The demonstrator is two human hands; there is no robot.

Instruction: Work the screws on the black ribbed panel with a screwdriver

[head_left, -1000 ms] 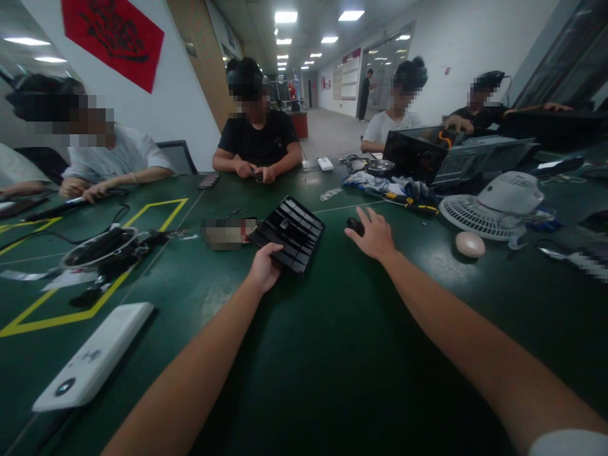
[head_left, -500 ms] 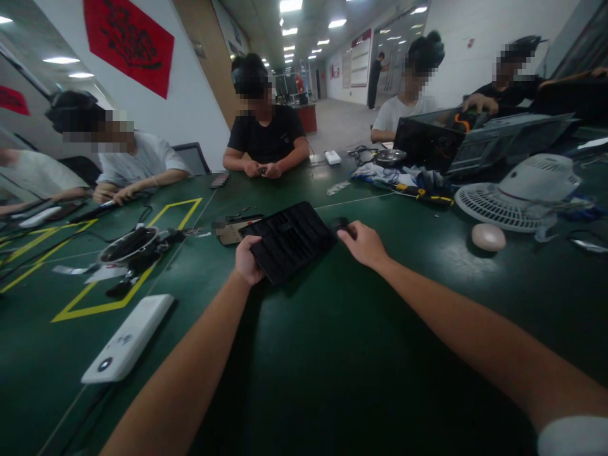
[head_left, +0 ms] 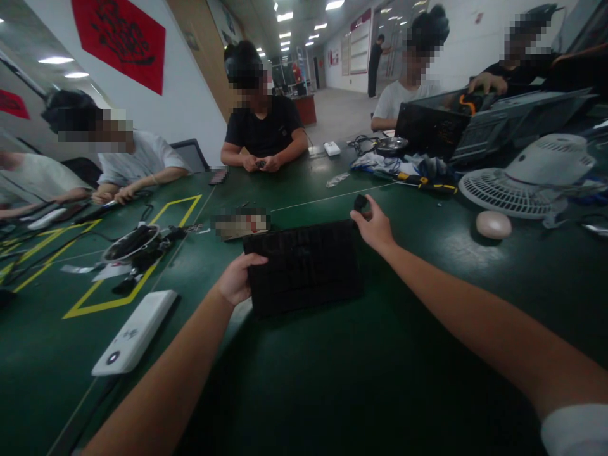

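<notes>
My left hand [head_left: 237, 277] grips the left edge of a flat black compartment tray [head_left: 306, 269], thumb on top and fingers underneath. The tray is tipped so its dark upper face, with low ridges, turns toward me; details inside are too dark to read. Just beyond its upper right corner, my right hand [head_left: 377, 223] pinches a small black piece [head_left: 361, 204] between thumb and fingers. What kind of piece it is I cannot make out. Behind the tray's left end lies a flat beige and red item [head_left: 241, 223], partly blurred out.
A white power bank [head_left: 135, 332] with a cable lies at left, near a wire basket [head_left: 130, 244] of black parts. On the right are a pinkish mouse [head_left: 493, 225], a white fan [head_left: 527, 183] and a computer case [head_left: 432, 136]. Several people sit around the green table [head_left: 332, 392].
The tray has come nearer, levelled out sideways and tipped its upper face toward me. My right hand has moved right and slightly up with the small black piece.
</notes>
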